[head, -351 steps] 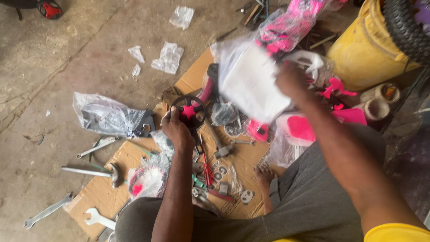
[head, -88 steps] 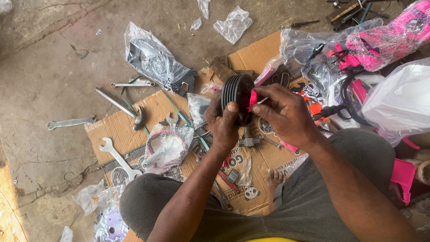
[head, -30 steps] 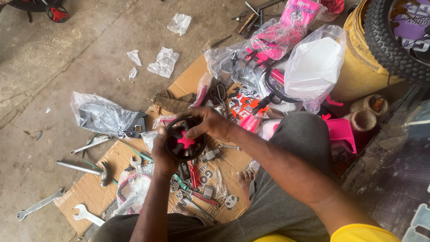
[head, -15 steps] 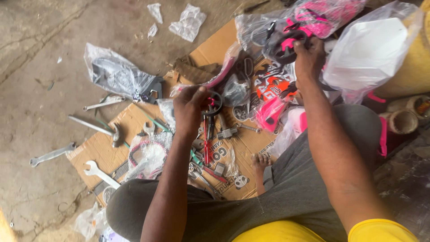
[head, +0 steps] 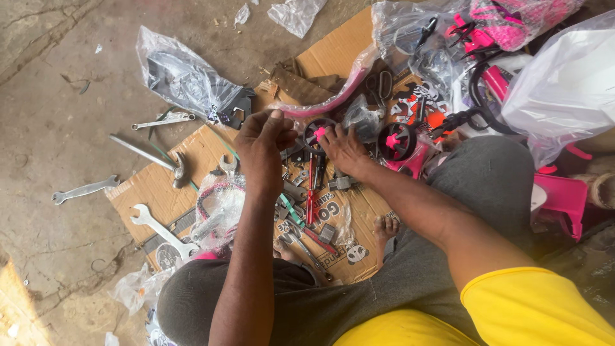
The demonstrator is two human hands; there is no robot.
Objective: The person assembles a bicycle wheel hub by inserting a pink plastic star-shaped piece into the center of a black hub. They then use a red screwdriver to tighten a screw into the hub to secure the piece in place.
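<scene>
Small black wheel w/ pink hub (head: 318, 133) sits on the cardboard sheet (head: 333, 54) at centre frame, just past the knees. Right hand (head: 344, 148) lies at its 4 o'clock, fingertips on the rim, fingers spread flat — touching, not clamped round it. Left hand (head: 262, 146) hovers at the wheel's 9 o'clock, fingers curled to the thumb as if pinching sth small; can't tell what, if anything, is in it.

At the wheel's 3 o'clock: a second black wheel w/ pink hub (head: 395, 141), seated on a pink bracket. At 6 o'clock: red-handled pliers (head: 310, 192) among loose nuts, brackets and small metal bits. At 8 o'clock, further out: open-end spanner (head: 159, 229); hammer (head: 148, 157) at 9; another spanner (head: 84, 189) off the cardboard on the concrete floor (head: 51, 96).

Risks, as I judge: wheel only rests under fingertips, so a nudge could roll it into the clutter; whatever the left hand pinches could drop into the pile of like parts and be hard to find. Bare toes sit close to sharp hardware.

Containers: clear plastic bag (head: 186, 80) at 10 o'clock holds dark parts, kind unclear. Clear bag w/ pink-and-black parts (head: 500, 25) at 2 o'clock. White plastic bag (head: 570, 83) at 3 — contents hidden.
</scene>
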